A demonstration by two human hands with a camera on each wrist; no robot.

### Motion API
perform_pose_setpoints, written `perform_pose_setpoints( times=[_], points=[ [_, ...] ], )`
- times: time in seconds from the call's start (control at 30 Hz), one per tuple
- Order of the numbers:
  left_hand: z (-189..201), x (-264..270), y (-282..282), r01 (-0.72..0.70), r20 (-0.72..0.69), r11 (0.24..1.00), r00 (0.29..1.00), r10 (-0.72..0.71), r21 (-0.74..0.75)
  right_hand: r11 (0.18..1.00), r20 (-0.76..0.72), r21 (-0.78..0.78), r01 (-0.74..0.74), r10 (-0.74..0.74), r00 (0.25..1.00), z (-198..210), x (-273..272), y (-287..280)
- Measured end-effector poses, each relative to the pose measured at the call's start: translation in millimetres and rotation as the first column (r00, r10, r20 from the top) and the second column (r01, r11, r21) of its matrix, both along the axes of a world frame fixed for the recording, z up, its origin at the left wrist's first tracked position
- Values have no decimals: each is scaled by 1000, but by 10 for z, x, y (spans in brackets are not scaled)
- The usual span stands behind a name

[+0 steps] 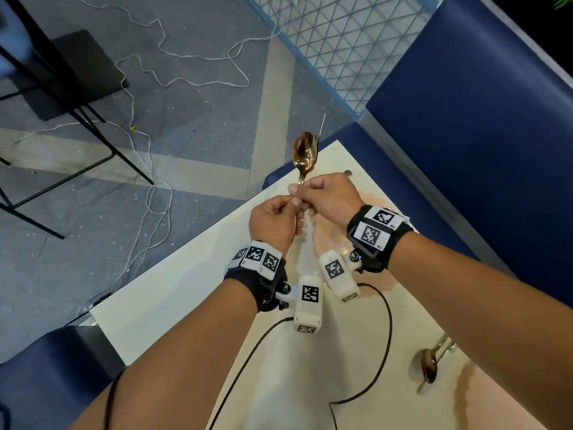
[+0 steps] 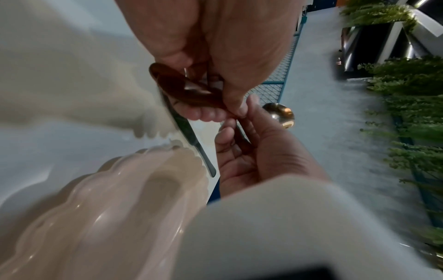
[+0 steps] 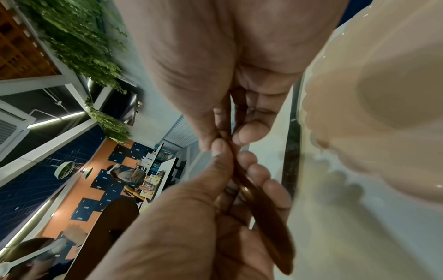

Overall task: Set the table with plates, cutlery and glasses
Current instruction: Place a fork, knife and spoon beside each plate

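Observation:
I hold a copper spoon [image 1: 305, 153] upright above the white table [image 1: 186, 274], bowl up. My left hand [image 1: 290, 209] pinches its stem low down, and my right hand [image 1: 302, 193] pinches it just above. Tines of a second copper piece peek out behind the bowl. In the right wrist view two brown handles [image 3: 266, 214] run through the fingers of both hands. In the left wrist view the spoon bowl [image 2: 279, 113] shows beyond my fingers. Under my hands lies a pink scalloped plate [image 1: 328, 243], with a knife [image 2: 189, 136] beside it.
Another copper spoon [image 1: 429, 364] and silver cutlery [image 1: 446, 346] lie on the table at the lower right. Blue bench seats [image 1: 465, 135] flank the table. On the floor to the left are white cables [image 1: 155, 197] and black stand legs [image 1: 93, 144].

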State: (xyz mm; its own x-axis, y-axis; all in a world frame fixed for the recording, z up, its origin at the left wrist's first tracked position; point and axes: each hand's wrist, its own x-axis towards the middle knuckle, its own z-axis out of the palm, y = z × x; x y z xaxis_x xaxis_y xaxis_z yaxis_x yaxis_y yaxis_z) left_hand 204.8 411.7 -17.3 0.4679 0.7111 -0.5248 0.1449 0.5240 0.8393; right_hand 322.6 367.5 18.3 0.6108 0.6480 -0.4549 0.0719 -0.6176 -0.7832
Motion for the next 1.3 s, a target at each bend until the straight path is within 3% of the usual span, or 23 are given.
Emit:
perform_pose_setpoints(
  times=[0.23,0.47,0.53,0.63,0.7,0.8,0.9,1.03,1.3],
  points=[
    [-21,-1,-24,-79,20,996,997,79,-43,1000,43,-17,-9,10,999,19,-50,22],
    [-58,-30,55,-165,65,985,984,167,-44,986,91,68,151,-157,983,-5,145,43],
    [-67,-57,134,-178,61,984,982,179,-17,994,205,45,99,-106,973,59,346,72],
    [-90,-92,231,-179,26,983,984,178,34,981,470,-160,-114,177,864,135,659,139],
    [-102,-91,257,-169,28,984,986,167,56,896,567,-367,-251,429,703,105,810,221],
    [-126,-79,239,-149,34,986,989,147,77,712,523,-597,-370,694,495,-3,878,336],
    [-140,-32,188,-97,45,993,995,94,63,617,492,-655,-436,786,374,-134,833,372],
    [-139,59,152,-16,54,998,998,13,58,542,448,-687,-484,840,305,-250,742,378],
    [-139,54,125,-12,53,1000,999,11,24,539,476,-686,-488,840,259,-277,673,359]
  ],
)
